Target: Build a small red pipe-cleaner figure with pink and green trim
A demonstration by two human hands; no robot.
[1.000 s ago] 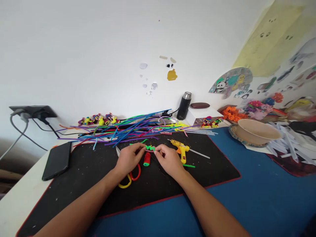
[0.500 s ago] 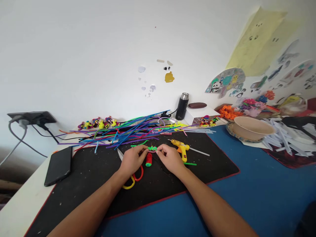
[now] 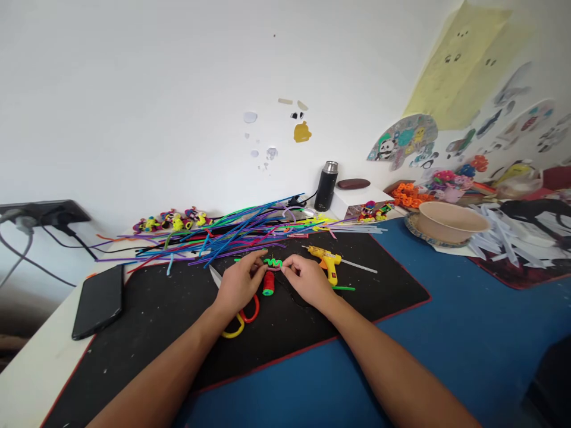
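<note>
Between the fingertips of both hands is a green pipe cleaner (image 3: 273, 262) bent into a zigzag, with a pink strip along its lower edge. My left hand (image 3: 241, 282) pinches its left end, and my right hand (image 3: 304, 278) pinches the right end. Just below, on the mat, lies a small red roll (image 3: 269, 280) with a green end, touched by neither hand as far as I can see. Scissors (image 3: 250, 313) with red and yellow handles lie partly under my left hand. A yellow glue gun (image 3: 329, 264) with a clear stick rests beyond my right hand.
Many coloured pipe cleaners (image 3: 232, 235) lie along the back of the black mat (image 3: 165, 333). A phone (image 3: 99, 302) is at left, near a power strip (image 3: 49, 211). Behind stand a black flask (image 3: 326, 187) and small figures (image 3: 173, 220). A bowl (image 3: 452, 223) sits at right.
The camera view has shifted slightly. The fingers of my left hand have changed position a little at the green pipe cleaner, and its zigzag shows more fully. Both hands stay at its ends.
</note>
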